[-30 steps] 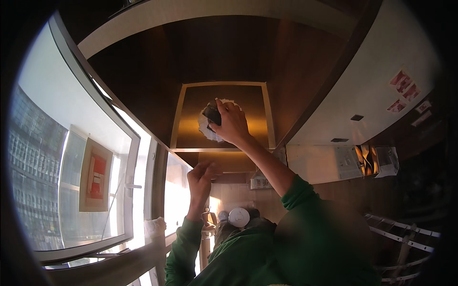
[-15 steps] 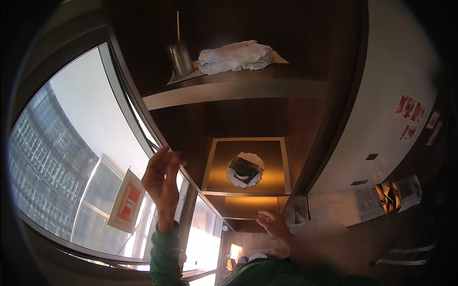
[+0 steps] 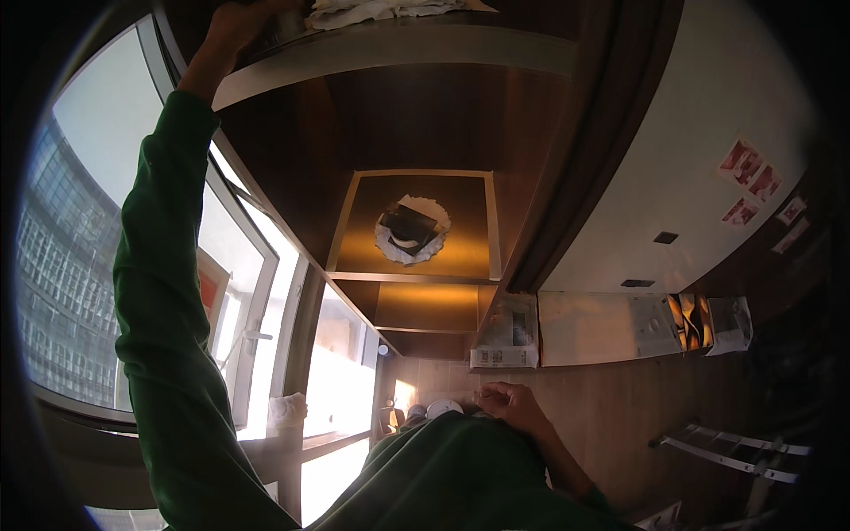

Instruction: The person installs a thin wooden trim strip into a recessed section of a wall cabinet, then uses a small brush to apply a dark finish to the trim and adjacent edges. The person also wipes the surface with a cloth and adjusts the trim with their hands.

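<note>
My left hand [image 3: 237,26] reaches up to the left end of the upper shelf [image 3: 398,49], at the top edge of the view. Its fingers lie in shadow beside a metal can [image 3: 288,25], and I cannot make out whether they grip it. White crumpled cloth [image 3: 381,11] lies on that shelf just right of the can. My right hand [image 3: 513,407] is low in front of my body, its fingers loosely bent and nothing seen in them.
Below, a dark object lies on a round white cloth [image 3: 440,250] on a gold-lit shelf panel. A window with a handle [image 3: 257,335] stands at left. Lower right are a wrapped ledge [image 3: 589,329] and a ladder [image 3: 735,451] on the wooden floor.
My left hand has risen from the window side to the can on the upper shelf. My right hand is lower, nearer my body. The view has tilted down, so the upper shelf sits higher.
</note>
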Demonstrator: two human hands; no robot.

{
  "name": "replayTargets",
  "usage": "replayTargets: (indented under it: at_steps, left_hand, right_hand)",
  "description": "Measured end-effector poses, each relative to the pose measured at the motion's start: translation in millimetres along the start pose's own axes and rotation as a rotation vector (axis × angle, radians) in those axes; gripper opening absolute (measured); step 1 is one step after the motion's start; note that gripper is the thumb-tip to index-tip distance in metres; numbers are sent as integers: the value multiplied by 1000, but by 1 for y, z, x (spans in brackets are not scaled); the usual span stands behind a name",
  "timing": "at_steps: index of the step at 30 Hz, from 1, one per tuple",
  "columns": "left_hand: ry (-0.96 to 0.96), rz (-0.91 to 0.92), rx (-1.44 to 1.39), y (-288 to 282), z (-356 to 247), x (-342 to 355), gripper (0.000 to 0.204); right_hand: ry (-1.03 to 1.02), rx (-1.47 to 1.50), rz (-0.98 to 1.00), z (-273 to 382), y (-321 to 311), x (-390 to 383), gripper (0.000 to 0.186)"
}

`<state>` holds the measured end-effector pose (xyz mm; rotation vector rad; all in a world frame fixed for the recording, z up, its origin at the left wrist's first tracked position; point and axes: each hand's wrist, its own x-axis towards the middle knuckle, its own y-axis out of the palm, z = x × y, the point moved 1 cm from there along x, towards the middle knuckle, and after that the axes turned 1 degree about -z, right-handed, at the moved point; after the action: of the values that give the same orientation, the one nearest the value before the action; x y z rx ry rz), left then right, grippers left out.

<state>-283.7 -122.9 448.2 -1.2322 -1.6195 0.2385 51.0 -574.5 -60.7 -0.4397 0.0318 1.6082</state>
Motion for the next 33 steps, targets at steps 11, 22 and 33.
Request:
replayTargets:
  at_steps: [11, 22, 33]
  left_hand:
    - [170, -332, -122, -95, -9, -60, 41]
    - [-103, -163, -192, -4, -34, -384, 48]
    - [-17, -167, -150, 128, -56, -510, 63]
  right_hand:
    - [-64, -66, 10, 8, -9, 17, 37]
    - [-442, 136, 167, 132, -13, 53, 43]
    - [-1037, -170, 43, 233, 2, 34, 23]
